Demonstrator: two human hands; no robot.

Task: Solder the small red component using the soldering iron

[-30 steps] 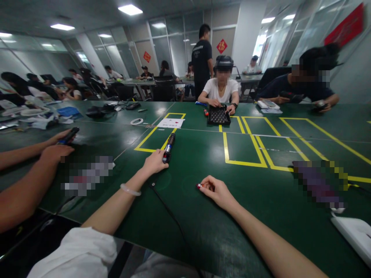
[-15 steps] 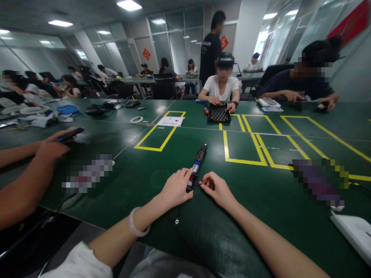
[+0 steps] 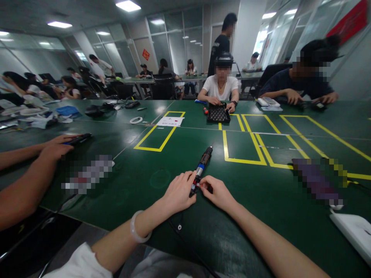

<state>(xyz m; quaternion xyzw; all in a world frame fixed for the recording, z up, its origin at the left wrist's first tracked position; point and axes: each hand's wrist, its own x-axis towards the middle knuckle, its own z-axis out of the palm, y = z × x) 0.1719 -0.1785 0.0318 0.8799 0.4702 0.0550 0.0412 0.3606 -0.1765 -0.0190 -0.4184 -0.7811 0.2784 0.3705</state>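
Observation:
My left hand [image 3: 180,192] is wrapped round the rear part of an electric screwdriver [image 3: 205,158], which lies slanted on the green table with its thin bit pointing away to the upper right. The tool's body is black with a blue band and a silver section. My right hand [image 3: 216,190] is closed in a pinch against the right side of the tool's rear end. A small orange-red piece [image 3: 198,185] shows at its fingertips, touching the screwdriver; its exact kind is too small to tell. A dark cable [image 3: 189,241] runs from near my left hand toward the table's front edge.
Yellow tape outlines [image 3: 246,162] and a white paper [image 3: 170,121] mark the table [image 3: 150,170]. Across it a person handles a black tray [image 3: 218,113]. At left, a co-worker's hands hold another dark tool [image 3: 82,138]. A white box [image 3: 352,231] stands at right.
The screwdriver and my left hand have shifted slightly to the right. My right fingertips, with the small orange-red piece, have come against the tool's side.

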